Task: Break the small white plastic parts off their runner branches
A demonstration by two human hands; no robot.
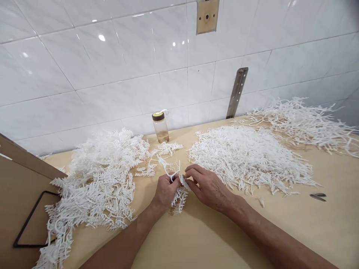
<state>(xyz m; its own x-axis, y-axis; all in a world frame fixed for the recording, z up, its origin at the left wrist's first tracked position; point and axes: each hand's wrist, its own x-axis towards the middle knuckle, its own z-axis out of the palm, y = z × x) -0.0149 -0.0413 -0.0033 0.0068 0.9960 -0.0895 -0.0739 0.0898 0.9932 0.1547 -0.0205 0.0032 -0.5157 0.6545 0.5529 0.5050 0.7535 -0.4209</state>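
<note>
A white branched piece (179, 200) is held between both hands near the middle of the table. My left hand (165, 190) is closed around its stem, with white strands sticking up above the fingers and a fringed part hanging below. The fingers of my right hand (207, 186) pinch at the fringed piece from the right; their tips touch it. Beyond the hands lie a few loose white sprigs (146, 170). A large heap of white fringed pieces (103, 175) spreads to the left, and another heap of small white pieces (249, 153) lies to the right.
A lidded bottle (161, 129) stands by the tiled wall. Longer white branches (305, 121) are piled at the back right. Small metal snips (318, 197) lie on the right of the table (331, 228). A brown panel with a black metal frame (30, 216) is at the left.
</note>
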